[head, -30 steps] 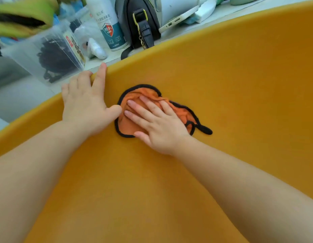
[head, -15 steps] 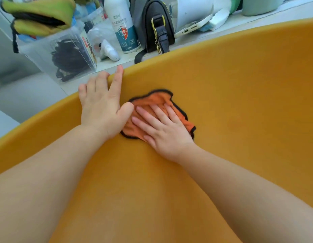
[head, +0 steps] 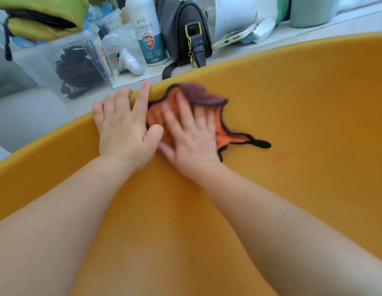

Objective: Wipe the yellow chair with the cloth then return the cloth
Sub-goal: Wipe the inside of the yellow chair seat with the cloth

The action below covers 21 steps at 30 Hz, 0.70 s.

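Cloth, orange with a dark border, lies flat on the yellow chair just below its curved upper edge, pinned under your right hand. That hand is spread palm-down on the fabric, fingers extended and blurred. Your left hand rests just beside it, fingers hooked over the chair's rim, thumb touching the cloth. Beyond the rim stand a white bottle, a black bag and a clear box.
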Each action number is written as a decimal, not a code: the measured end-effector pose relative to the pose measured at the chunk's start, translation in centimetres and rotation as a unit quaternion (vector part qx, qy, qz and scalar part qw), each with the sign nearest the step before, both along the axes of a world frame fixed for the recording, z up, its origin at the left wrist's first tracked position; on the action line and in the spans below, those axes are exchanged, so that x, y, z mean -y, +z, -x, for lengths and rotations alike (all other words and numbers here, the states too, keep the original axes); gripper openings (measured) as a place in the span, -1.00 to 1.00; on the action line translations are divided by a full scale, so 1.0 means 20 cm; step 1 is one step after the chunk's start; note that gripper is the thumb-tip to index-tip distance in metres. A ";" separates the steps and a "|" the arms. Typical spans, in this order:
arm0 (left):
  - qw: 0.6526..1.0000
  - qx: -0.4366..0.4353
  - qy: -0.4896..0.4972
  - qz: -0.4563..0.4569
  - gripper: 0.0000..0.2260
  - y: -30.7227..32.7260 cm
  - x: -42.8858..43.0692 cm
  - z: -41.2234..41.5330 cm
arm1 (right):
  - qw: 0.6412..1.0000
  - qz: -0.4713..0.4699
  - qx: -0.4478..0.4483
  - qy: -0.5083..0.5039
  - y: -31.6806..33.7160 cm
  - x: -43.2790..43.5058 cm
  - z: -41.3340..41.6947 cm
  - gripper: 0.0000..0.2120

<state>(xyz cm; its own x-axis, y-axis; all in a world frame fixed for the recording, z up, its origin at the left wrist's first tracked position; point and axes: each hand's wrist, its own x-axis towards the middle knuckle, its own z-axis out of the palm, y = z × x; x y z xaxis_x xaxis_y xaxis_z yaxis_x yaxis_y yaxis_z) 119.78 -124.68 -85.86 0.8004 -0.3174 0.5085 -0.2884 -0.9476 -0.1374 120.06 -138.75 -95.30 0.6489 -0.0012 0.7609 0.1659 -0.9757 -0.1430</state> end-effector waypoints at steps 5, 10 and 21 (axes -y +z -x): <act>1.000 0.008 -0.006 0.005 -0.28 -0.01 0.00 0.00 | 1.000 -0.003 -0.011 -0.007 -0.16 0.12 0.12 0.00; 1.000 0.009 0.000 0.000 -0.30 -0.01 0.00 -0.01 | 0.988 -0.039 -0.057 -0.141 -0.24 0.45 0.14 0.12; 0.999 0.027 0.003 0.030 -0.35 -0.02 0.00 -0.01 | 0.996 0.062 -0.051 0.036 -0.11 0.04 0.05 -0.10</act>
